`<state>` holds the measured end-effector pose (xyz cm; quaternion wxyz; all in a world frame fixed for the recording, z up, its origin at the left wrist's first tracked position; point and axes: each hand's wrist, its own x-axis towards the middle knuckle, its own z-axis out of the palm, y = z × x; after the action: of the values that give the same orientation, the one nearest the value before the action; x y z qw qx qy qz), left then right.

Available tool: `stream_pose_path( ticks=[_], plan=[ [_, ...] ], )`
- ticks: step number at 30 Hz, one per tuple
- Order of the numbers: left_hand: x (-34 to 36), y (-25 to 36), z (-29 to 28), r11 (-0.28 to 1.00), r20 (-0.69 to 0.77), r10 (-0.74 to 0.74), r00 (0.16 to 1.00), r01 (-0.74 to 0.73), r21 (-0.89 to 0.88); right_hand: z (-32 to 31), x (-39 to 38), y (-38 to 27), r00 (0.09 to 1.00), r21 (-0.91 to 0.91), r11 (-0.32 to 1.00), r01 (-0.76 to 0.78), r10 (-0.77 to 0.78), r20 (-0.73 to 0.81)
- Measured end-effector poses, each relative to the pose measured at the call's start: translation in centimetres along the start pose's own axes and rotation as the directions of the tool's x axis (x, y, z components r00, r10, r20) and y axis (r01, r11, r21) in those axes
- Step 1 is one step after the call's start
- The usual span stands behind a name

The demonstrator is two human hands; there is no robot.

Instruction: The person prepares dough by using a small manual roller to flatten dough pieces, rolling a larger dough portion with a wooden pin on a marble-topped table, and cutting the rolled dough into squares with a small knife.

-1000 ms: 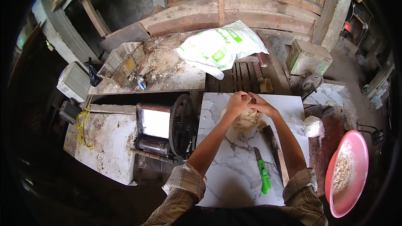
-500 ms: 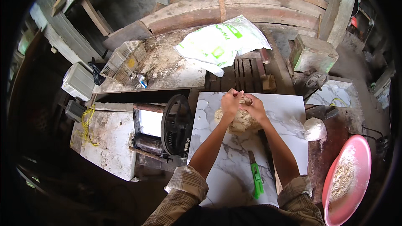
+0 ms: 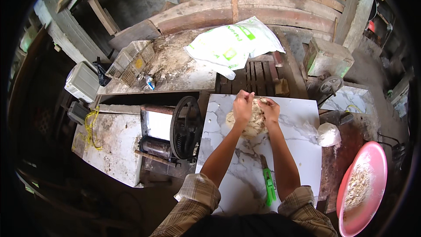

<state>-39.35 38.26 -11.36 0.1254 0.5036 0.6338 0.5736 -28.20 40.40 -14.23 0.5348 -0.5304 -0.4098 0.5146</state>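
Note:
A lumpy mass of pale dough (image 3: 251, 127) lies toward the far side of a white marble-patterned board (image 3: 298, 125). My left hand (image 3: 242, 109) is closed on the dough's upper left part, its fingers curled together. My right hand (image 3: 269, 109) grips the far right part, thumb and fingers bent around it. Some of the dough is hidden under both hands. Nearer me on the board, between my forearms, is a green-handled cutter knife (image 3: 269, 188), its dark blade pointing away from me.
Left of the board stands a roller machine with a black flywheel (image 3: 186, 127). A pink basin (image 3: 378, 171) holding floury strips sits at lower right. Beside the board's right edge is a bag of white powder (image 3: 329, 135). Behind are a white sack (image 3: 237, 46) and a plastic crate (image 3: 130, 62).
My right hand has shifted slightly right, so a gap with dough now shows between the hands. The right forearm has swung inward to the left. My left hand has risen slightly.

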Motion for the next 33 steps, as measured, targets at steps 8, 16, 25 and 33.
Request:
stream_pose_path(
  ticks=[8,16,25,33],
  plan=[
    [-1.0,0.5,-1.3,0.99,-0.042,0.029,0.999,-0.034,-0.136,-2.0,-1.2,-2.4,0.932,0.019,0.997,-0.071,0.06,0.358],
    [-1.4,1.2,-1.6,0.979,-0.043,0.03,0.999,-0.038,-0.2,-2.2,-1.1,-2.7,0.832,-0.181,0.952,0.248,-0.114,0.542],
    [-2.0,1.8,-2.4,0.957,0.183,0.285,0.941,-0.29,0.004,-5.2,-0.4,-1.4,0.948,0.598,0.769,-0.227,0.035,0.315],
    [-4.2,1.5,-3.6,0.927,0.172,0.33,0.928,-0.353,0.128,-6.2,-6.7,-7.3,0.881,0.7,0.535,-0.473,0.266,0.392]
  ],
)
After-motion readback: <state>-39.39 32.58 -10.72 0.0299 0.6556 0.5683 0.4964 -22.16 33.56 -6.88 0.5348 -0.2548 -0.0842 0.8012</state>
